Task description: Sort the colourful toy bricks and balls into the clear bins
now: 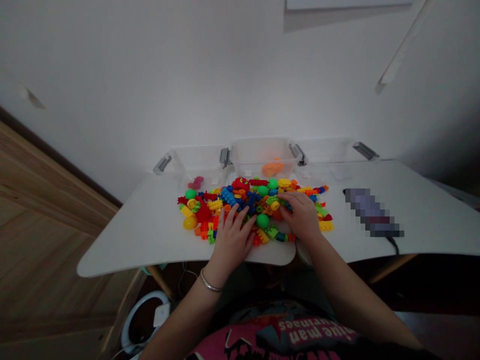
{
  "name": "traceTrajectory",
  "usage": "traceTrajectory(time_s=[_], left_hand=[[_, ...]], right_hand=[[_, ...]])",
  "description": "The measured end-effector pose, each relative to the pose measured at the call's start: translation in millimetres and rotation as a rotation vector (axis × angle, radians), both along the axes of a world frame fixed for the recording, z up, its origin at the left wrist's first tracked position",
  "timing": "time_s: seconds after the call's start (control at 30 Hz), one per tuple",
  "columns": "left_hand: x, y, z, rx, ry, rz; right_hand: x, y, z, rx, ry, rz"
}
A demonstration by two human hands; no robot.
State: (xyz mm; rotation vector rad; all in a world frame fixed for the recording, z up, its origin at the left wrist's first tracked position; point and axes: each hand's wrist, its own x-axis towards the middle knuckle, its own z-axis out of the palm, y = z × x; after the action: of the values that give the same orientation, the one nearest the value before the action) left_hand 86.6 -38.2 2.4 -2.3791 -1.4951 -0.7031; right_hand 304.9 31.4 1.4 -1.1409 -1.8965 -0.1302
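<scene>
A wide heap of mixed plastic building blocks [215,205] and small balls covers the middle of the white table. My left hand [234,235] rests on the near side of the heap, palm down, fingers spread. A green ball [263,221] lies just right of its fingertips. On the heap's right side is my right hand [300,212], its fingers bent over the blocks around a light green piece with a yellow end [275,204]. Whether those fingers grip it is unclear. A yellow ball [190,222] sits at the left edge.
Three clear bins stand along the wall: a left bin [200,157] with a pink piece, a middle bin [262,148] with an orange piece, and a right bin [328,150]. A pixelated phone-like object [371,212] with a cable [392,245] lies at right on the white table [123,235].
</scene>
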Motion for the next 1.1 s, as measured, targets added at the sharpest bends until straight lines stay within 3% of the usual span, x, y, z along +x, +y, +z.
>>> traceTrajectory(time_s=[0.1, 0.27, 0.43, 0.6, 0.73, 0.87, 1.0, 1.1], left_hand=[[0, 0, 3.9, -0.01, -0.051, -0.002], [2, 5, 15.8, -0.076, -0.224, -0.057], [14, 8, 26.9, -0.117, -0.269, -0.053], [18, 12, 35.4, -0.066, -0.286, -0.063], [-2, 26, 40.1, 0.0, -0.359, -0.051], [-34, 48, 47.0, 0.127, -0.62, 0.004], [-64, 81, 56.2, 0.276, -0.918, 0.128], [-84, 108, 61.5, 0.403, -0.988, 0.296]], right_hand=[[-6, -8, 4, 0.022, 0.074, 0.041], [-20, -24, 6, 0.106, -0.018, 0.135], [-25, -29, -3, 0.159, -0.072, 0.116], [-22, -29, -10, 0.216, -0.075, 0.11], [-20, -31, -17, 0.178, -0.051, 0.093], [-17, -31, -20, 0.104, -0.055, 0.108], [-18, -34, -19, 0.114, -0.069, 0.092], [-19, -35, -19, 0.131, -0.069, 0.121]])
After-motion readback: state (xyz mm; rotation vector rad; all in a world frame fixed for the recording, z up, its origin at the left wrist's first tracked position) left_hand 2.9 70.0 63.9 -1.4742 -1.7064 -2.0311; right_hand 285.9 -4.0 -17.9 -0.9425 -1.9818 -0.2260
